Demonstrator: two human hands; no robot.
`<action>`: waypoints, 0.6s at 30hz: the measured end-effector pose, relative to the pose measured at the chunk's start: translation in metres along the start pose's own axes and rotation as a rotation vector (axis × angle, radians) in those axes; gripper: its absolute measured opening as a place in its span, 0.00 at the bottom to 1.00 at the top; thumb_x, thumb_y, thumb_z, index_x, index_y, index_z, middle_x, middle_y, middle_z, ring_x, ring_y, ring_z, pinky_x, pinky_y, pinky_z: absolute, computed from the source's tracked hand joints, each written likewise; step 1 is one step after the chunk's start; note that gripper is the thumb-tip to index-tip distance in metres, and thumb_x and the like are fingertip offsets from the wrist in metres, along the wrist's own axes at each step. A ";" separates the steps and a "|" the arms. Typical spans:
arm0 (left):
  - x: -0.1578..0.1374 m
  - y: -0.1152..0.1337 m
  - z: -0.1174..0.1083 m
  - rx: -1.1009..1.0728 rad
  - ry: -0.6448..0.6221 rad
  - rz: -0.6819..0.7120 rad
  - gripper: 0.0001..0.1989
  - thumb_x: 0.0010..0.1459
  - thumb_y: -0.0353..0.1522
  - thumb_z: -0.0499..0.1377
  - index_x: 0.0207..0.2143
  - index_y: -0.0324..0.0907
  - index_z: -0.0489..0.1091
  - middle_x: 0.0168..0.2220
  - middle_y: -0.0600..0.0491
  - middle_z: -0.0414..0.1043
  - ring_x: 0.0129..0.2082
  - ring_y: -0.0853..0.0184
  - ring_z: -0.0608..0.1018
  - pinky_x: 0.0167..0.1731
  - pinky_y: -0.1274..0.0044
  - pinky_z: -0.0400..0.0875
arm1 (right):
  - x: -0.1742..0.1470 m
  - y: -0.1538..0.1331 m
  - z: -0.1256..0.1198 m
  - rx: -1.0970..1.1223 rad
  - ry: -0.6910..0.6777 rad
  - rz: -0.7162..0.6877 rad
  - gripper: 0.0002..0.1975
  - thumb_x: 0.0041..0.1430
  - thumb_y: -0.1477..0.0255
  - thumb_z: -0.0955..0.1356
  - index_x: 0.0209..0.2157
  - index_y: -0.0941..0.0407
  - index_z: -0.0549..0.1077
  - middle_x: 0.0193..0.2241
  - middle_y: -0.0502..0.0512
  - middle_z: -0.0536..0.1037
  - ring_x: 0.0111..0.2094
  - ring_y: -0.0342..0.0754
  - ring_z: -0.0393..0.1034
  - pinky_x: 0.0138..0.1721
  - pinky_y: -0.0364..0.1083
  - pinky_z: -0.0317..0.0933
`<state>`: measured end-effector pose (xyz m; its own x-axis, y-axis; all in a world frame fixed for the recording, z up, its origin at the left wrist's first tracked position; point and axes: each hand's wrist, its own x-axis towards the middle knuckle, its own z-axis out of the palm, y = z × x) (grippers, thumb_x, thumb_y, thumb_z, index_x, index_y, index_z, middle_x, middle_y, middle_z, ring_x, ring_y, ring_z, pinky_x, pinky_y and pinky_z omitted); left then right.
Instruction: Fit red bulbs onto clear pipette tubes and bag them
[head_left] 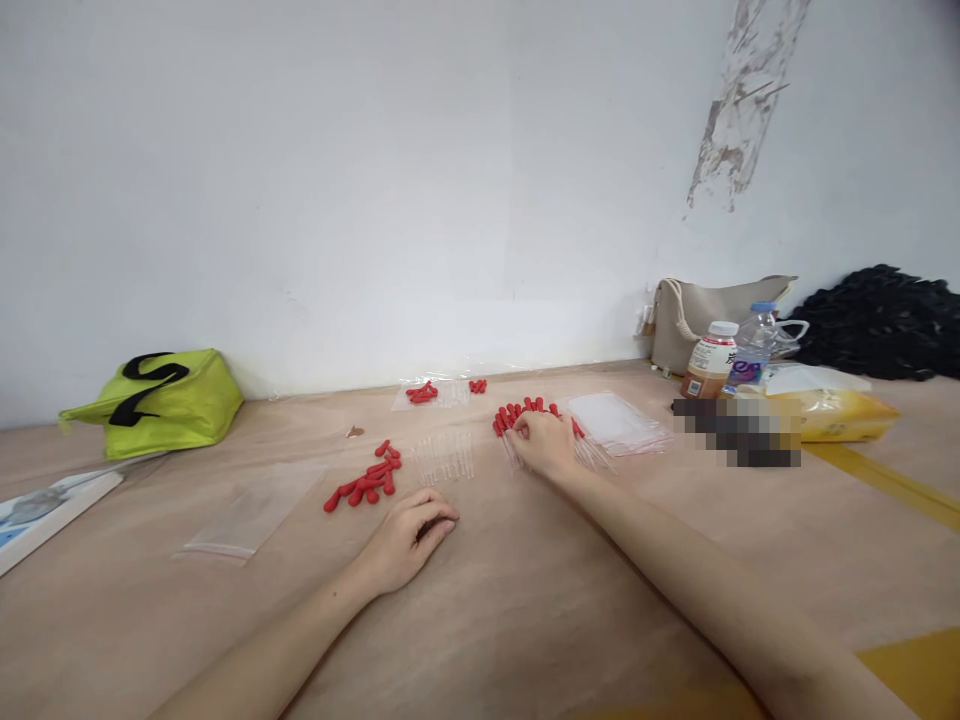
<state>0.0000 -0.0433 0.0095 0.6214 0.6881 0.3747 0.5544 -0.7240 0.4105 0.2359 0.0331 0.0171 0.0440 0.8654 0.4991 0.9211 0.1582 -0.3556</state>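
Right hand: bent over the red-topped droppers, right of the clear tubes; whether one is gripped cannot be told.
Left hand: rested half-open on the bench, nothing seen in it.
Handling: thin stems best kept parallel, unpressed.
Near red bulbs: about ten.
Near tubes: roughly ten, overlapping.
Droppers: partly hidden, uncountable.

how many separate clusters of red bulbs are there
4: front cluster beside the left hand; back-left cluster and back-middle cluster near the wall; right cluster at the right hand, which may hide some.
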 end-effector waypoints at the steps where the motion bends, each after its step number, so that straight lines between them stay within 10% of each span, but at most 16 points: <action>1: 0.000 0.000 0.000 0.015 0.007 -0.001 0.10 0.59 0.30 0.48 0.35 0.42 0.68 0.34 0.52 0.67 0.33 0.69 0.70 0.33 0.77 0.64 | -0.002 -0.007 0.002 0.009 -0.033 -0.030 0.09 0.52 0.67 0.61 0.27 0.55 0.70 0.30 0.53 0.76 0.35 0.47 0.66 0.41 0.48 0.44; 8: 0.006 -0.021 -0.027 0.558 0.281 -0.302 0.08 0.56 0.32 0.50 0.31 0.41 0.69 0.34 0.49 0.68 0.37 0.60 0.69 0.38 0.70 0.62 | -0.001 -0.055 0.025 0.002 -0.226 0.041 0.13 0.49 0.67 0.62 0.37 0.56 0.69 0.32 0.57 0.76 0.36 0.51 0.68 0.38 0.48 0.50; 18: 0.002 -0.039 -0.055 0.843 -0.091 -0.622 0.12 0.54 0.25 0.46 0.38 0.39 0.66 0.38 0.44 0.68 0.39 0.55 0.69 0.33 0.70 0.61 | 0.016 -0.075 0.034 -0.031 -0.377 0.199 0.13 0.44 0.74 0.65 0.36 0.60 0.70 0.35 0.64 0.75 0.38 0.54 0.69 0.40 0.51 0.54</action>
<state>-0.0513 -0.0110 0.0397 0.1152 0.9691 0.2181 0.9742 -0.0673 -0.2156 0.1543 0.0508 0.0250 0.0833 0.9918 0.0970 0.9204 -0.0393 -0.3891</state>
